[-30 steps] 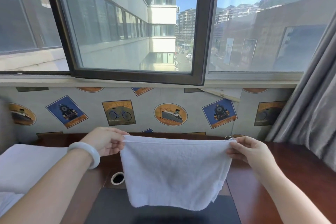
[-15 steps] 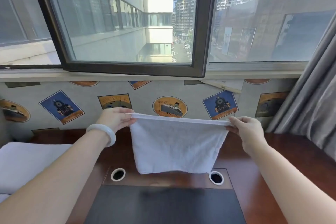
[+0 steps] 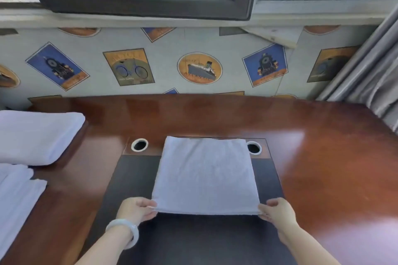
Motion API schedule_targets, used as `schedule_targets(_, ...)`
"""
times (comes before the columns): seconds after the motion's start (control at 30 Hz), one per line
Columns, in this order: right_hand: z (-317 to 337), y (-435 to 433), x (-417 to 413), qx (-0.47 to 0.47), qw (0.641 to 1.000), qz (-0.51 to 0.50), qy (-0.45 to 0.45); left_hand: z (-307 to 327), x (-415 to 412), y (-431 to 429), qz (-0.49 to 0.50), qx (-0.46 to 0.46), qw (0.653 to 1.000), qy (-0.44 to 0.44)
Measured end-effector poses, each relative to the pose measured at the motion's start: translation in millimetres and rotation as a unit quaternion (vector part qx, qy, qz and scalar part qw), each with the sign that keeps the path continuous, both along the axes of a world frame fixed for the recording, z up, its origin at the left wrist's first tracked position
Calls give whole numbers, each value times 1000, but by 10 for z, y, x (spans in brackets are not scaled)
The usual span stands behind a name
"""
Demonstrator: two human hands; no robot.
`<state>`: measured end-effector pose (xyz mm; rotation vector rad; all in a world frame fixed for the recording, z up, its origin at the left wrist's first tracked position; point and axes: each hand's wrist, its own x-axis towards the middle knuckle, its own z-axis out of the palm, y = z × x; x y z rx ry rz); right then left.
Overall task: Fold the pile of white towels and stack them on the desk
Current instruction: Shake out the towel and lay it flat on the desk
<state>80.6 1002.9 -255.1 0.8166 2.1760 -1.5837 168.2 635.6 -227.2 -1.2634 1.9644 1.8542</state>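
A white towel (image 3: 205, 175) lies flat, folded into a rough square, on the dark inlay (image 3: 206, 241) of the brown desk (image 3: 318, 157). My left hand (image 3: 135, 211) pinches its near left corner, and my right hand (image 3: 276, 211) pinches its near right corner. The far edge of the towel reaches the strip between two round cable holes. A folded white towel (image 3: 36, 136) rests at the desk's left side, and more white towels (image 3: 17, 198) lie nearer at the left edge.
Two cable holes (image 3: 139, 145) (image 3: 253, 148) flank the towel's far edge. A wall with printed pictures (image 3: 199, 68) rises behind the desk under a dark-framed window (image 3: 137, 6). A grey curtain (image 3: 370, 77) hangs at the right. Bare desk wood spreads to the right.
The towel was held up in the air by its top corners; now it lies flat and folded on the desk. Both hands have come down and toward me. The view has tilted down.
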Motion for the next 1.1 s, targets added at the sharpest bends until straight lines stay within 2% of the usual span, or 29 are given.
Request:
schedule_targets(0.1,-142,26,155,35,999,11,-7,-238,196,46,25,15,999,-23)
schedule_targets(0.23,-206,128,279,65,997,49,-13,-339,343,32,8,31,999,-32)
schedule_targets(0.37,-187,192,387,106,989,101,-27,-326,495,50,-68,-43,996,-49)
schedule_targets(0.4,-180,194,403,149,979,131,-33,-319,513,65,-99,-87,989,-61)
schedule_targets(0.47,-239,169,369,322,924,204,31,-237,467,122,-165,-240,954,-71)
schedule_targets(0.53,-374,2,303,426,854,240,178,-171,337,249,-210,-377,902,-18)
schedule_targets(0.6,-404,-406,237,434,809,267,295,-230,111,437,-271,-451,849,47)
schedule_targets(0.67,-448,-858,164,406,766,334,370,-394,-115,678,-356,-489,794,63)
schedule_targets(0.7,-499,-1032,136,400,741,376,387,-498,-207,762,-392,-506,766,59)
schedule_targets(0.77,-693,-1133,98,405,714,437,368,-760,-273,772,-447,-513,731,43)
schedule_targets(0.83,-873,-992,128,425,710,447,339,-928,-186,680,-462,-523,716,27)
schedule_targets(0.93,-976,-771,245,453,719,418,321,-1016,-49,596,-455,-553,696,50)
schedule_targets(1.1,-899,-792,318,444,741,415,286,-984,-13,651,-444,-550,706,46)
